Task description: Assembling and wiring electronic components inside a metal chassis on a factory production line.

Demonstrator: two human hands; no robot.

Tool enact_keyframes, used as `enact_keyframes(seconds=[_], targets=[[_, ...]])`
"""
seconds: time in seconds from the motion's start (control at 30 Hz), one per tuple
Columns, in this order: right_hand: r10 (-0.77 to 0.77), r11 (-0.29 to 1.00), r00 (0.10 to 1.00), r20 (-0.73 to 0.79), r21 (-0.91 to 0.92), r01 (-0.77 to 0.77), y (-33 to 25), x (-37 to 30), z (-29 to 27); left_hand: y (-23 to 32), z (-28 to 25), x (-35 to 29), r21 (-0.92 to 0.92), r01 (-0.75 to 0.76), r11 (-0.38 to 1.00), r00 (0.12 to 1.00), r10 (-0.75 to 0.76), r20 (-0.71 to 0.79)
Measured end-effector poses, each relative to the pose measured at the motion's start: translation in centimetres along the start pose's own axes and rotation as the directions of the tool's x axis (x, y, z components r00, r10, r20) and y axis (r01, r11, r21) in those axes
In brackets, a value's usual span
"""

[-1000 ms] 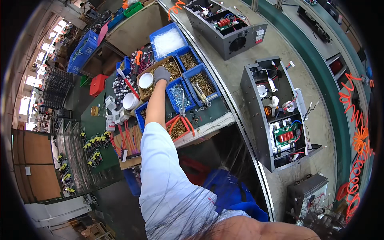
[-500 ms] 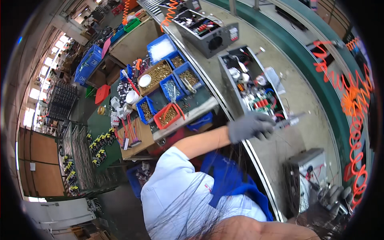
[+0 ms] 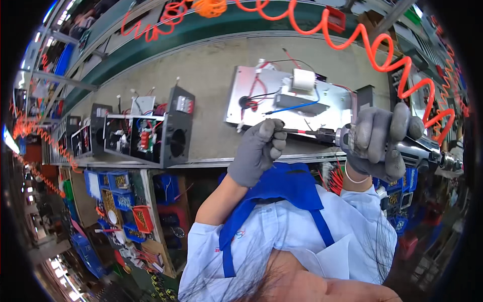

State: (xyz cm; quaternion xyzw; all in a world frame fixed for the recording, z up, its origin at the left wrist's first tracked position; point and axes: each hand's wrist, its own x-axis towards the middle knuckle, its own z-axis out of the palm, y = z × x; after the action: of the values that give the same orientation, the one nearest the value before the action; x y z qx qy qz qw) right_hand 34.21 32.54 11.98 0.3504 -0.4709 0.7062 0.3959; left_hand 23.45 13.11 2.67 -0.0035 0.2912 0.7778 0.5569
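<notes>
Wrapped in a grey glove, my right hand (image 3: 380, 138) grips the body of a pneumatic screwdriver (image 3: 420, 153), which lies sideways and points left. From its dark chuck a long thin bit (image 3: 302, 132) with a red band runs toward my left hand (image 3: 256, 153), also gloved. The left fingertips pinch the bit's tip; whether a screw sits there is too small to tell. Just beyond both hands lies an opened metal unit (image 3: 234, 108), its silver plate carrying a white cylindrical part (image 3: 303, 81), a blue wire (image 3: 294, 107) and red and black leads.
Grey casings with exposed wiring (image 3: 146, 136) stand on the bench to the left. An orange coiled air hose (image 3: 372, 50) hangs across the far right. Blue and red bins of screws (image 3: 142, 219) sit at lower left, below the bench's metal edge (image 3: 211, 163).
The view has swung right, toward the silver unit. My left hand has moved from beside the open casing to the screwdriver's bit, and the driver is now in plain view in my right hand.
</notes>
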Motion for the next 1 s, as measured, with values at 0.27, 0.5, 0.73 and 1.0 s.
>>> enact_keyframes(seconds=[0.27,0.5,0.73,1.0], targets=[[-0.004,0.999,0.988,-0.152,-0.033,-0.001,-3.5,-1.0,-5.2,-0.7,5.4,4.1,0.197,-0.063,0.978,0.998,0.066,-0.01],[-0.09,0.985,0.996,-0.018,-0.148,0.086,-4.6,0.0,-8.8,-0.2,6.3,9.6,0.143,0.117,0.983,0.989,-0.129,0.072],[-0.121,0.97,0.989,-0.082,-0.221,0.101,-5.6,0.7,-10.4,-0.1,7.5,14.1,-0.107,0.255,0.961,0.939,-0.22,0.264],[0.026,0.955,0.968,-0.251,-0.282,-0.098,-3.2,1.1,-11.7,3.7,6.4,17.7,0.74,0.121,0.661,0.991,-0.037,-0.129]])
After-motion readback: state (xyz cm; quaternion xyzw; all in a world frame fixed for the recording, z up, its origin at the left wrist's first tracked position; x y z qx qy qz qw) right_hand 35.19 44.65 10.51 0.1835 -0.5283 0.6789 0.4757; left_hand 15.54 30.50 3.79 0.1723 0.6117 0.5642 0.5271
